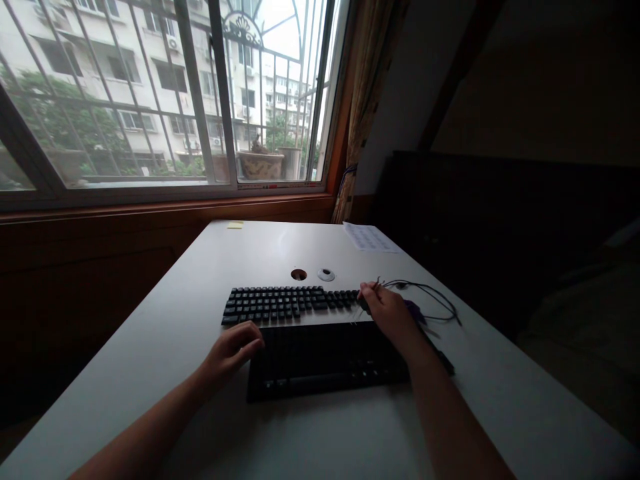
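A black keyboard [325,357] lies across the white table, most of its keycaps off and a few left along its front row. Behind it the loose black keycaps [270,301] stand in rows, laid out like a keyboard. My left hand [239,347] has its fingers curled against the keyboard's left end, gripping it at the back corner. Over the keyboard's right back part, my right hand [383,308] is closed on what looks like a wire keycap puller [357,316], thin wires pointing down from the fingers. Whether a keycap sits in the wires is too dark to tell.
A black cable [440,297] loops on the table at the right, beside a small dark purple item [414,311]. Farther back are a cable hole [299,274], a round white cover [326,274], printed paper [371,237] and a yellow sticky note [235,225].
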The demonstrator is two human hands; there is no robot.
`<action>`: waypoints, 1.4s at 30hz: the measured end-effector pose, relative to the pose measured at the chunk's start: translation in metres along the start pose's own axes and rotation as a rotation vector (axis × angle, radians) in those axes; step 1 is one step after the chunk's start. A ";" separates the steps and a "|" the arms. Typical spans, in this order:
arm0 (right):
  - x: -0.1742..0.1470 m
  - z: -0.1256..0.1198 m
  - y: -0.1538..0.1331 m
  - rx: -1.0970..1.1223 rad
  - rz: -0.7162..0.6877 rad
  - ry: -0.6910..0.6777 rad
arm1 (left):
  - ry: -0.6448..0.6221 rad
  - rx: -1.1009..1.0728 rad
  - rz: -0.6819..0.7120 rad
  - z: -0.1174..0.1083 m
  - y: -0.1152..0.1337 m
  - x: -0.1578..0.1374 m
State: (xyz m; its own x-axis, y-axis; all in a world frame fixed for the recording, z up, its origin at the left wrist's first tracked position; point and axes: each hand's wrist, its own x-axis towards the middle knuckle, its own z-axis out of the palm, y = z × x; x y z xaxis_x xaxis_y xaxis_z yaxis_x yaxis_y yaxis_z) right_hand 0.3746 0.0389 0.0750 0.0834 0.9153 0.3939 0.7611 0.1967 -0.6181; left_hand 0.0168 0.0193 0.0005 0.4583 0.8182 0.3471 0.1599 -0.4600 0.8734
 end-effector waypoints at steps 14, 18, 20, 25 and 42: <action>-0.079 0.003 0.032 0.272 0.223 0.005 | 0.026 -0.017 -0.039 0.001 -0.006 -0.003; -0.081 0.012 0.029 0.259 0.162 -0.025 | 0.032 0.023 -0.010 0.002 -0.002 -0.001; -0.081 0.014 0.027 0.222 0.099 -0.051 | 0.039 0.048 0.005 0.002 -0.001 0.000; -0.082 0.016 0.017 0.099 -0.040 -0.113 | 0.061 0.076 0.011 0.003 0.000 0.001; -0.079 0.037 0.029 0.103 -0.013 -0.212 | 0.103 0.113 0.014 0.006 0.000 0.001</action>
State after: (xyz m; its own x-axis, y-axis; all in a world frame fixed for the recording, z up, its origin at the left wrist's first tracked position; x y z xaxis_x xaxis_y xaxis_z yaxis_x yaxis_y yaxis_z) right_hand 0.3664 -0.0150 0.0004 -0.0715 0.9636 0.2575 0.6907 0.2341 -0.6842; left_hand 0.0225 0.0186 -0.0012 0.3703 0.8396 0.3974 0.2539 -0.5030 0.8261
